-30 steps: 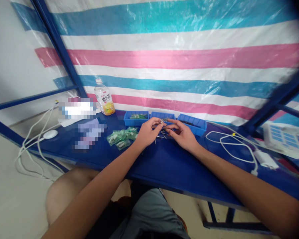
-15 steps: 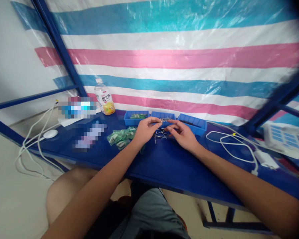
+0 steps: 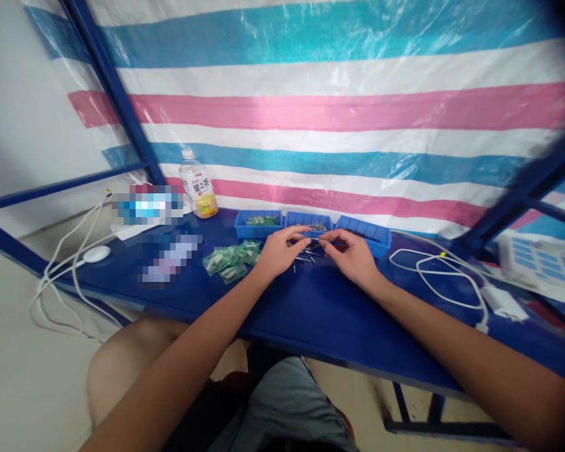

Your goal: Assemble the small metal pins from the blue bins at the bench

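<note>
We are stretching both forearms over the blue table [image 3: 311,314], left hand [image 3: 279,252] and right hand [image 3: 353,256] meeting fingertip to fingertip, pinching a small metal pin [image 3: 313,240] between them, above loose pins [image 3: 304,257]

A person's left hand [image 3: 277,253] and right hand [image 3: 353,256] meet fingertip to fingertip over a blue surface [image 3: 320,307], pinching a small metal pin [image 3: 313,240] between them above loose pins [image 3: 306,257]. Three blue trays [image 3: 362,231], green packets [image 3: 230,258] and a drink bottle [image 3: 197,185] sit nearby.
</note>
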Demonstrator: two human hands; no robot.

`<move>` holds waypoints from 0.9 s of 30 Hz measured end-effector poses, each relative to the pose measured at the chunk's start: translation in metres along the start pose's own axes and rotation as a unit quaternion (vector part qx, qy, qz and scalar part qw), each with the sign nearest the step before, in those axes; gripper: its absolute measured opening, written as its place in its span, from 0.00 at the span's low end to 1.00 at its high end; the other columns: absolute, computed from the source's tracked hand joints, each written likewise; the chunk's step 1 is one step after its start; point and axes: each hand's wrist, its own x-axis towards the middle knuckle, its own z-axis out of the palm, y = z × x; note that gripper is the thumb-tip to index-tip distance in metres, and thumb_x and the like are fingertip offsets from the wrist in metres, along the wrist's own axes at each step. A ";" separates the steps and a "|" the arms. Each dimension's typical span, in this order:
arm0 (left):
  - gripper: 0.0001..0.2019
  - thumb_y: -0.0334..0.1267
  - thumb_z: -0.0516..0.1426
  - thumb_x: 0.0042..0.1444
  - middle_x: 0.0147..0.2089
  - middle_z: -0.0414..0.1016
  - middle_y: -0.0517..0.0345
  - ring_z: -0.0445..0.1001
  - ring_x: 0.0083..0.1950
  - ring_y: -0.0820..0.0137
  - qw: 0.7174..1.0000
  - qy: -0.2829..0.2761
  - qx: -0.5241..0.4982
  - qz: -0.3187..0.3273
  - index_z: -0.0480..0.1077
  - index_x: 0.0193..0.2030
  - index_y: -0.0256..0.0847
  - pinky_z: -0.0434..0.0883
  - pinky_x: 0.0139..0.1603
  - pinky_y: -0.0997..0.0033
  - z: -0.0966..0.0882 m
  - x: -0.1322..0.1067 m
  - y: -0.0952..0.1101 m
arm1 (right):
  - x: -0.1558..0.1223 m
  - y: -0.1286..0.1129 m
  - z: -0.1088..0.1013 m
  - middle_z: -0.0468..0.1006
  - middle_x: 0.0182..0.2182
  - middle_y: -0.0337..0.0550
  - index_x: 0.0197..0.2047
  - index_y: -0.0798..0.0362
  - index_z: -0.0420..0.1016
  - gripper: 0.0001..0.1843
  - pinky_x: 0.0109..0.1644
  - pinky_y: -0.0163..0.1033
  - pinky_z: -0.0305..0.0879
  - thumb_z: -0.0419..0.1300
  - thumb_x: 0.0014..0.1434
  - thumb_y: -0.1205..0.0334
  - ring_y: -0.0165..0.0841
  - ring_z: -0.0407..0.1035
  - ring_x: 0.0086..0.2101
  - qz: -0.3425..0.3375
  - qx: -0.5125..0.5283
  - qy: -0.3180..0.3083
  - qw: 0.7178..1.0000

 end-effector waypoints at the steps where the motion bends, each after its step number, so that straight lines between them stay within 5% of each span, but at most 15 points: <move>1: 0.21 0.41 0.62 0.68 0.50 0.87 0.49 0.86 0.50 0.60 1.000 -0.009 -0.015 -0.006 0.77 0.66 0.41 0.80 0.57 0.59 0.001 0.000 -0.001 | 0.000 -0.001 0.000 0.85 0.41 0.46 0.44 0.49 0.83 0.12 0.40 0.44 0.76 0.68 0.65 0.51 0.40 0.79 0.39 -0.004 -0.009 0.016 1.000; 7: 0.16 0.41 0.60 0.70 0.60 0.84 0.51 0.83 0.61 0.58 0.998 -0.049 -0.024 0.009 0.80 0.61 0.43 0.76 0.66 0.57 0.004 0.000 -0.001 | -0.002 -0.007 0.000 0.84 0.40 0.44 0.42 0.49 0.83 0.06 0.42 0.44 0.74 0.67 0.64 0.57 0.39 0.79 0.40 -0.049 -0.064 0.020 0.997; 15: 0.11 0.40 0.66 0.64 0.49 0.87 0.47 0.86 0.51 0.60 0.997 0.025 -0.075 0.000 0.82 0.49 0.38 0.80 0.60 0.57 0.004 0.001 -0.001 | -0.002 -0.010 0.003 0.84 0.45 0.46 0.42 0.47 0.84 0.05 0.44 0.45 0.76 0.67 0.65 0.58 0.40 0.79 0.44 -0.082 -0.025 -0.059 0.995; 27: 0.08 0.37 0.70 0.56 0.43 0.86 0.50 0.85 0.45 0.62 0.997 0.030 -0.075 -0.013 0.78 0.39 0.38 0.81 0.52 0.59 0.006 0.001 -0.006 | -0.002 -0.010 0.000 0.84 0.43 0.46 0.50 0.48 0.81 0.15 0.43 0.45 0.76 0.69 0.65 0.49 0.40 0.79 0.42 -0.025 -0.009 -0.026 0.999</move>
